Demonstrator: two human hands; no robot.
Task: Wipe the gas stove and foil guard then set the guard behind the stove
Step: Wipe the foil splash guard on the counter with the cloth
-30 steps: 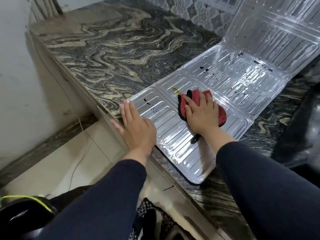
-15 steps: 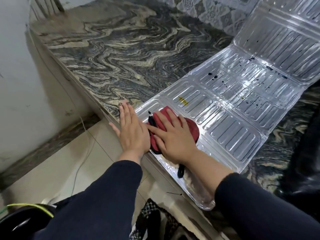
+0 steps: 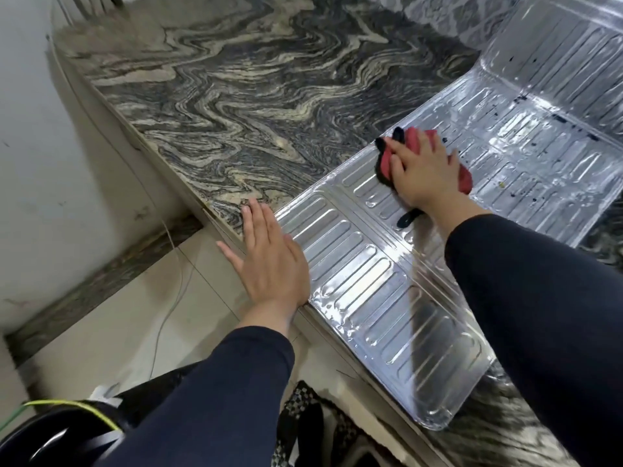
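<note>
Head view, the only one. One foil guard (image 3: 387, 284) lying flat on the bench (image 3: 236, 106), thin silvery sheet metal, glossy, pressed all over with rows of raised oblong ribs. Three hinged panels visible: the nearest one overhanging the bench front with a rounded corner, the middle one flat, the far one tilted upward at top right. Dark specks scattered over the middle and far panels; nearest panel looking clean. Bench of polished stone, wavy grey, black and cream veining, straight front edge.

One cloth (image 3: 463, 175), red with black trim, soft and bunched, lying on the middle panel near its left edge, a black loop sticking out beneath the wrist. Right hand (image 3: 424, 173) pressed flat on top of the cloth, fingers (image 3: 399, 153) spread moderately and laid over the fabric, holding it against the foil rather than gripping it.

Left hand (image 3: 269, 257) palm down at the nearest panel's left edge, fingers straight and close together, thumb out to the side, nothing held; fingertips reaching onto the stone, palm touching the foil rim. Two dark blue sleeves, knit-looking.

Below the bench, pale glossy floor tiles (image 3: 111, 308), one thin wire trailing across them, one checkered black-and-white textile (image 3: 300, 409) at bottom centre.
</note>
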